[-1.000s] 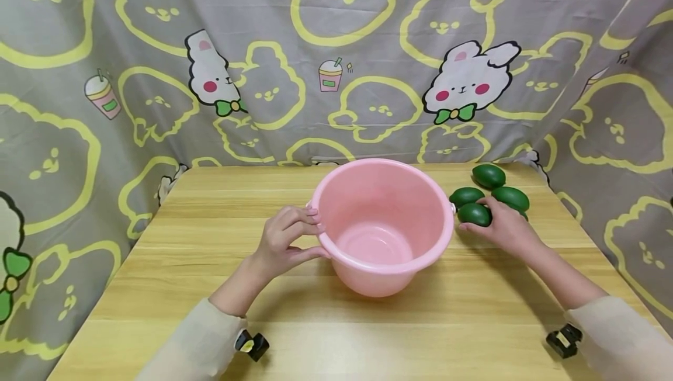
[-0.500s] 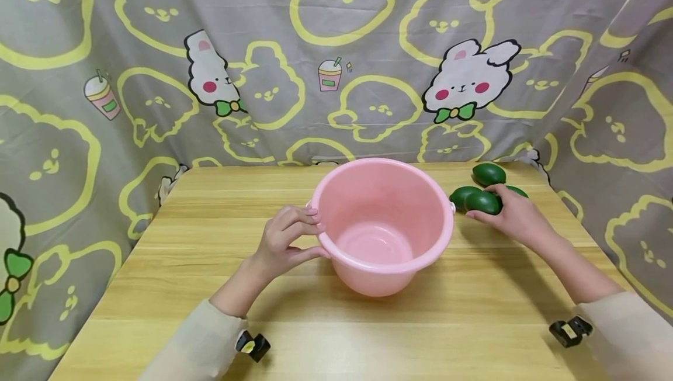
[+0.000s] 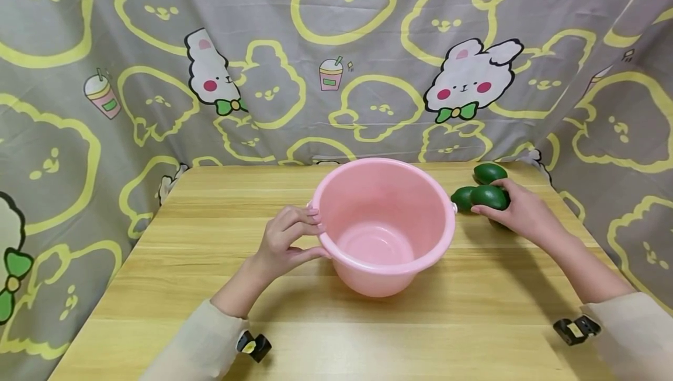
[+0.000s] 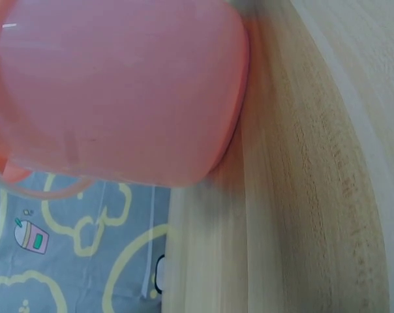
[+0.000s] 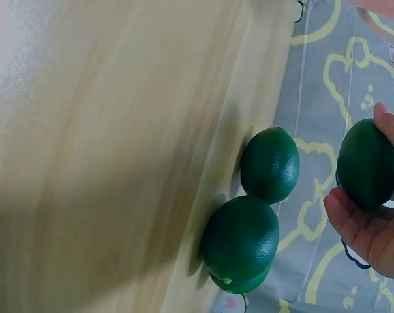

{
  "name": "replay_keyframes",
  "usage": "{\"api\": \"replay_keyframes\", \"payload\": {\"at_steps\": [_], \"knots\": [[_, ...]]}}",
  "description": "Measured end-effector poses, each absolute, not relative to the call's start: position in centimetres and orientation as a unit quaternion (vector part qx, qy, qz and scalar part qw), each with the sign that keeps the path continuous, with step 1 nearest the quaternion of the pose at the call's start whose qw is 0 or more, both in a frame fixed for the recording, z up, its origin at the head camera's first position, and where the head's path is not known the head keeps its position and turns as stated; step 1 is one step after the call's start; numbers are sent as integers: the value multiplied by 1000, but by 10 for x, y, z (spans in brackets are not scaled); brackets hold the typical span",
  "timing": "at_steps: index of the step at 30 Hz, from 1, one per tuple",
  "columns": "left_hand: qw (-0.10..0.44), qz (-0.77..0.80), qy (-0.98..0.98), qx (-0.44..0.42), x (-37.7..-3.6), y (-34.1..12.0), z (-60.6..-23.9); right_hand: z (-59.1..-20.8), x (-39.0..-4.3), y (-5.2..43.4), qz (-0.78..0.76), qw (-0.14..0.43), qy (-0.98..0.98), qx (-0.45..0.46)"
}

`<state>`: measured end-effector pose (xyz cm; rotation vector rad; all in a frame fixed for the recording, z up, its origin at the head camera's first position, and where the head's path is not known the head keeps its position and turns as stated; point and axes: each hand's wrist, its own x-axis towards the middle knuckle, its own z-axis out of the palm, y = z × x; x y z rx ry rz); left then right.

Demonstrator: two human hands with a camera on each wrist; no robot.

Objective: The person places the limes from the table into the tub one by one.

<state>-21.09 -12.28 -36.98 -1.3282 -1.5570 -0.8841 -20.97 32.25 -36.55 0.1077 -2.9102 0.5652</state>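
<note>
A pink plastic bucket [image 3: 380,284] stands upright on the table; its side [image 4: 119,85] fills much of the left wrist view. My left hand [image 3: 284,241] grips the bucket's left rim between thumb and fingers. My right hand [image 3: 526,211] pinches a dark green lime [image 3: 489,196] between thumb and fingers, to the right of the bucket. In the right wrist view that held lime [image 5: 366,163] is lifted clear of the table. Other limes lie close together there: one lime [image 5: 270,165] apart in front, another lime [image 5: 241,238] partly covering a third. The hand hides part of the group in the head view.
The wooden table [image 3: 221,287] reaches back to a grey patterned curtain [image 3: 368,118], which also hangs along both sides. A white handle joint [image 3: 454,208] sticks out from the bucket's right rim, near the limes. Each sleeve carries a black wrist device [image 3: 253,346].
My right hand has raised the lime off the group and shifted slightly right and up in the head view. The left hand and the bucket have stayed in place.
</note>
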Motion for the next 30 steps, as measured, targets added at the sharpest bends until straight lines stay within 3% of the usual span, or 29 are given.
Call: {"api": "replay_keyframes", "payload": {"at_steps": [17,30], "knots": [[446,-355,-625,-534,-209,-122,-368,-343,-202,322,183,154,-969,59],[435,-352,-630,-539,-208,-123,-366,-321,-197,318,192,148,-969,43]]}}
